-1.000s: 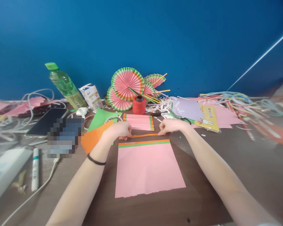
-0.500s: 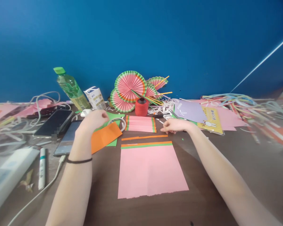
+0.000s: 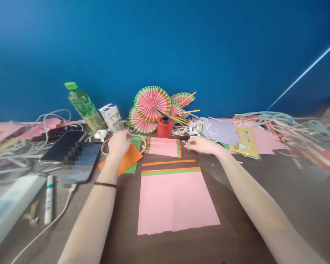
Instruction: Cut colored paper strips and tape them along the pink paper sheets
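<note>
My left hand (image 3: pixel 120 143) is over a white ring (image 3: pixel 143 147) that looks like a tape roll, and over orange paper (image 3: pixel 130 159) on green paper (image 3: pixel 137 140). Its fingers curl inward; the fingertips are mostly hidden. My right hand (image 3: pixel 199 144) has its fingers drawn together just right of a pleated pink paper strip (image 3: pixel 162 147) with green and orange ends. Whatever it may pinch is too small to see. Between my forearms lies a pink sheet (image 3: pixel 176 201) with green and orange bands along its far edge. A thin orange strip (image 3: pixel 167 162) rests just beyond it.
Round pleated paper fans (image 3: pixel 152 102) stand against the blue wall behind a red thread spool (image 3: pixel 165 128). A green bottle (image 3: pixel 84 106), a carton (image 3: pixel 112 118), phones (image 3: pixel 62 146) and a marker (image 3: pixel 48 200) are on the left. Purple paper (image 3: pixel 220 130) and a yellow packet (image 3: pixel 247 141) lie right.
My left hand has moved right, farther over the white ring and orange paper. The orange paper has turned slightly. My right hand has shifted slightly left. The view has tilted up a little.
</note>
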Tool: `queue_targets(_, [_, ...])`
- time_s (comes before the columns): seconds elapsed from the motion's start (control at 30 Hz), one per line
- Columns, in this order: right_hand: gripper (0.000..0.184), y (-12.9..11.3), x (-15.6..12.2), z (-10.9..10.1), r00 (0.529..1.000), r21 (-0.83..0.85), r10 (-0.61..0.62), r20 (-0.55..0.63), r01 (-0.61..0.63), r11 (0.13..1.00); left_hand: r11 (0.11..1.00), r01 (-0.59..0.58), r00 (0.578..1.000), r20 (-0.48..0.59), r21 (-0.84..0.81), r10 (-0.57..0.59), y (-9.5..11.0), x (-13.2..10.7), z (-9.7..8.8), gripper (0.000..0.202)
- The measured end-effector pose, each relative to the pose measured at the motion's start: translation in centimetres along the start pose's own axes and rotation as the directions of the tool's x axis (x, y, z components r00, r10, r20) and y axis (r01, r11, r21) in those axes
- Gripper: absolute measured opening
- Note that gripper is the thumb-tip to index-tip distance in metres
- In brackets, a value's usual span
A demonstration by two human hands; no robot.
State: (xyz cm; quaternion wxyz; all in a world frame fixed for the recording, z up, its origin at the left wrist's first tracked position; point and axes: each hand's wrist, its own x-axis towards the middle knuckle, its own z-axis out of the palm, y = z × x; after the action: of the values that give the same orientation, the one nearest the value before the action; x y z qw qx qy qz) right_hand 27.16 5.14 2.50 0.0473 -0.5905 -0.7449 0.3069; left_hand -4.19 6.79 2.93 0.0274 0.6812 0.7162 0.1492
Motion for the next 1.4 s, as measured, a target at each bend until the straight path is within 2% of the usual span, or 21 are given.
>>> queue_targets(0.07, [0.032, -0.2, 0.0, -0.1, 0.997, -0.004, -0.010, -0.072, 0.009, 1.000, 0.997, -0.008, 0.972, -0.234, -0.081, -0.012, 0.4, -0.2, -1.0, 0.020])
queue_targets(0.13, [0.032, -0.6, -0.2, -0.2, 0.990, -0.002, -0.036, -0.137, 0.036, 0.999, 0.979, -0.007, 0.877, -0.471, -0.206, -0.092, 0.8, -0.3, -2.1, 0.022])
queue_targets(0.17, [0.032, -0.8, -0.3, -0.3, 0.985, 0.003, -0.050, -0.165, 0.051, 0.999, 0.960, -0.021, 0.841, -0.524, -0.279, -0.134, 0.9, -0.4, -2.6, 0.023])
queue_targets(0.2, [0.031, -1.1, -0.5, -0.3, 0.980, 0.009, -0.063, -0.190, 0.066, 0.998, 0.937, -0.041, 0.827, -0.537, -0.347, -0.163, 1.0, -0.4, -3.1, 0.023])
queue_targets(0.27, [0.031, -1.8, -0.9, -0.4, 0.967, 0.020, -0.094, -0.238, 0.102, 0.995, 0.890, -0.053, 0.872, -0.455, -0.453, -0.180, 1.0, -0.4, -3.8, 0.023])
queue_targets(0.33, [0.030, -2.8, -1.4, -0.3, 0.948, 0.041, -0.153, -0.280, 0.171, 0.984, 0.848, -0.030, 0.941, -0.302, -0.529, -0.156, 1.3, -0.4, -4.0, 0.022])
queue_targets(0.43, [0.020, -4.3, -2.0, 0.4, 0.902, 0.121, -0.275, -0.333, 0.330, 0.936, 0.776, -0.009, 0.999, -0.039, -0.630, -0.020, 2.4, -0.6, -3.7, 0.021])
queue_targets(0.5, [0.022, -5.3, -2.3, 1.0, 0.831, 0.144, -0.346, -0.436, 0.444, 0.884, 0.727, 0.010, 0.983, 0.142, -0.687, 0.120, 3.5, -1.0, -3.4, 0.021])
queue_targets(0.6, [0.047, -6.2, -2.5, 1.9, 0.649, 0.067, -0.492, -0.581, 0.640, 0.766, 0.727, 0.020, 0.920, 0.297, -0.686, 0.255, 5.1, -1.9, -3.1, 0.017])
queue_targets(0.67, [0.048, -6.6, -2.6, 2.2, 0.546, -0.051, -0.584, -0.601, 0.703, 0.709, 0.740, 0.039, 0.883, 0.369, -0.672, 0.289, 5.7, -2.3, -3.0, 0.016])
queue_targets(0.73, [0.042, -6.8, -2.8, 2.3, 0.488, -0.144, -0.641, -0.592, 0.719, 0.680, 0.743, 0.057, 0.848, 0.425, -0.667, 0.317, 5.9, -2.6, -2.9, 0.017])
queue_targets(0.83, [0.035, -6.9, -2.9, 2.3, 0.482, -0.129, -0.626, -0.613, 0.721, 0.681, 0.733, 0.034, 0.802, 0.456, -0.679, 0.386, 5.9, -2.8, -2.8, 0.019])
queue_targets(0.9, [0.028, -6.9, -2.9, 2.2, 0.488, -0.087, -0.594, -0.639, 0.721, 0.687, 0.730, 0.011, 0.788, 0.455, -0.684, 0.414, 5.9, -2.9, -2.9, 0.023])
queue_targets(1.03, [0.018, -6.9, -2.8, 2.2, 0.478, -0.082, -0.567, -0.670, 0.712, 0.697, 0.735, -0.099, 0.848, 0.330, -0.671, 0.415, 6.3, -3.3, -3.4, 0.034])
queue_targets(1.1, [0.016, -6.8, -2.6, 2.2, 0.504, -0.046, -0.517, -0.692, 0.684, 0.728, 0.701, -0.157, 0.837, 0.283, -0.695, 0.468, 6.6, -3.6, -3.9, 0.037])
queue_targets(1.17, [0.013, -6.5, -2.2, 2.3, 0.549, 0.015, -0.442, -0.709, 0.639, 0.769, 0.639, -0.158, 0.759, 0.321, -0.753, 0.566, 7.0, -4.0, -4.4, 0.037])
queue_targets(1.23, [0.011, -6.2, -1.8, 2.4, 0.600, 0.089, -0.362, -0.714, 0.591, 0.802, 0.594, -0.114, 0.651, 0.391, -0.796, 0.650, 7.3, -4.3, -4.6, 0.033])
queue_targets(1.27, [0.012, -6.0, -1.7, 2.4, 0.615, 0.118, -0.331, -0.716, 0.573, 0.811, 0.586, -0.089, 0.613, 0.420, -0.805, 0.669, 7.4, -4.4, -4.6, 0.031])
queue_targets(1.3, [0.016, -6.0, -1.6, 2.4, 0.617, 0.129, -0.312, -0.722, 0.564, 0.816, 0.585, -0.065, 0.601, 0.436, -0.808, 0.669, 7.5, -4.4, -4.6, 0.029])
queue_targets(1.33, [0.022, -5.9, -1.6, 2.4, 0.605, 0.120, -0.308, -0.734, 0.563, 0.818, 0.589, -0.042, 0.615, 0.444, -0.807, 0.652, 7.6, -4.5, -4.4, 0.027])
queue_targets(1.4, [0.031, -6.1, -1.8, 2.4, 0.558, 0.058, -0.345, -0.755, 0.580, 0.813, 0.590, -0.003, 0.673, 0.435, -0.807, 0.598, 7.6, -4.5, -4.1, 0.022])
